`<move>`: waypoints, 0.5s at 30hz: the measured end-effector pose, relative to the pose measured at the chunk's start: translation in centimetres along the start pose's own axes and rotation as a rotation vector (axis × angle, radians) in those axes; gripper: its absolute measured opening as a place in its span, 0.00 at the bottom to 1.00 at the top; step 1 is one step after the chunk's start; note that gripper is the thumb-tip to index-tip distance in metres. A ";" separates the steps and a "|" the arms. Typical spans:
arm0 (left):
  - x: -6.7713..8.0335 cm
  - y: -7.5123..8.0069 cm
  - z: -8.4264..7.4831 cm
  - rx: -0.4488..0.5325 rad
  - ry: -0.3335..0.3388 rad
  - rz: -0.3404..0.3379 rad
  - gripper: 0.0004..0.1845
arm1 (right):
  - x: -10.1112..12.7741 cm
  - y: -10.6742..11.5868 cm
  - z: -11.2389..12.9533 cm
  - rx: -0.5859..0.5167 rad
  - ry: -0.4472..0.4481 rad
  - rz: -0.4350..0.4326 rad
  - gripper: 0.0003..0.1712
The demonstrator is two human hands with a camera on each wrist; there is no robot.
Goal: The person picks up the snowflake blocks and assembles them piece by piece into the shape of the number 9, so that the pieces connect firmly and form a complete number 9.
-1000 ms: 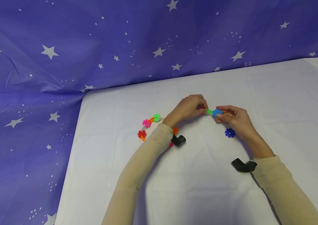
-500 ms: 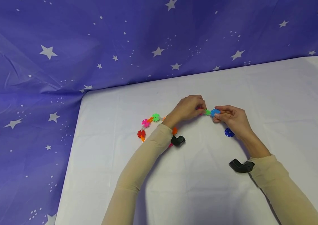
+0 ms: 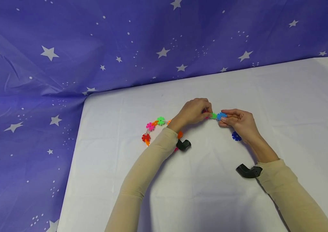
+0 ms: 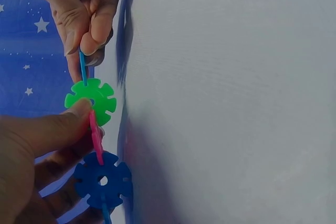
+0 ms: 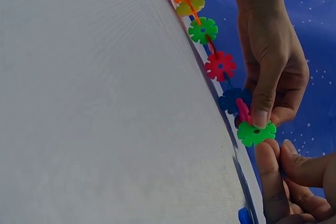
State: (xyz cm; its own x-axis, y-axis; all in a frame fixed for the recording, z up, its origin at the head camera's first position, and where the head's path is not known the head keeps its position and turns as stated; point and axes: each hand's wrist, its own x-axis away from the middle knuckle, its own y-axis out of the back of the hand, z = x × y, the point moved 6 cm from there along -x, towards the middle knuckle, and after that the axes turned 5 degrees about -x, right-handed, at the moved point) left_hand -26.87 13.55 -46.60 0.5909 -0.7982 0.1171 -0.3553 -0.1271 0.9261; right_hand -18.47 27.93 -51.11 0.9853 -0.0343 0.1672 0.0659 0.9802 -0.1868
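My left hand (image 3: 195,111) grips the end of a chain of notched snowflake discs, its thumb on a green disc (image 4: 102,100). A pink disc (image 4: 97,137) is slotted edgewise into the green one, followed by a blue disc (image 4: 103,182). Just to the right, my right hand (image 3: 240,125) pinches a light blue disc (image 3: 222,116) between thumb and fingers. Seen edge-on in the left wrist view, this disc meets the green disc's rim; how deep it sits in a slot I cannot tell. The left forearm hides part of the chain.
The rest of the chain curves across the white table (image 3: 210,193), with a red disc (image 3: 145,138) at its left side. A loose dark blue disc (image 3: 236,136) lies beside my right wrist. Behind the table hangs a purple star-patterned cloth (image 3: 140,42).
My right hand and the light blue disc have shifted slightly left, along with the green disc. In the last half second almost nothing has moved. Both hands keep their grip.
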 end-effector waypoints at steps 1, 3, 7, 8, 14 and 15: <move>0.0 0.0 0.0 0.001 0.001 0.002 0.05 | 0.0 0.0 0.0 -0.001 -0.001 0.002 0.25; 0.1 -0.1 0.1 0.006 0.001 -0.001 0.05 | 0.0 0.0 0.0 -0.006 -0.004 0.004 0.26; 0.1 -0.1 0.2 0.014 -0.003 -0.007 0.05 | 0.0 -0.1 0.1 -0.014 -0.008 0.006 0.26; 0.1 -0.1 0.2 0.016 -0.005 -0.013 0.05 | 0.1 -0.1 0.1 -0.013 -0.009 0.006 0.26; 0.1 0.0 0.2 0.016 -0.009 -0.020 0.04 | 0.1 0.0 0.1 0.010 -0.015 0.008 0.25; 0.1 0.0 0.2 0.015 -0.009 -0.018 0.04 | 0.0 0.0 0.1 0.012 -0.016 0.008 0.25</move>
State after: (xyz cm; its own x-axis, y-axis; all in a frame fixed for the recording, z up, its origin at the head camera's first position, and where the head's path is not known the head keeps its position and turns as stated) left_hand -26.91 13.35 -46.66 0.5912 -0.8007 0.0969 -0.3555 -0.1509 0.9224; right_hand -18.43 27.91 -51.05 0.9832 -0.0234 0.1812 0.0560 0.9826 -0.1770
